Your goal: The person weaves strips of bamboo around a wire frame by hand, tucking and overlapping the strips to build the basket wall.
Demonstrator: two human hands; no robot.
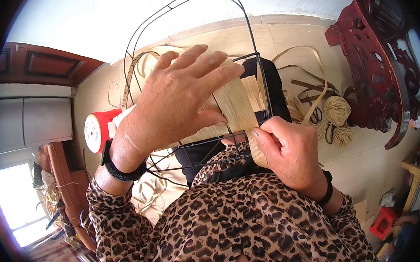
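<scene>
L hand (178, 98) lies spread flat, fingers open, pressing the pale straw strips (237, 108) against the black wire frame (143, 37), centre of view, held above the lap. R hand (285, 151) is pinched shut on the near end of one strip, just right of the frame's lower bar. Risk, imo: pull too hard & the dry strip splits or slips off the wire; lift the L palm & the laid strips may fan loose. Twine balls (337, 109) sit far right on the floor.

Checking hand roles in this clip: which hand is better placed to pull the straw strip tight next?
Probably the right hand: it pinches the strip at the wire frame. The left hand lies flat, fingers spread, pressing the strips already laid.
</scene>
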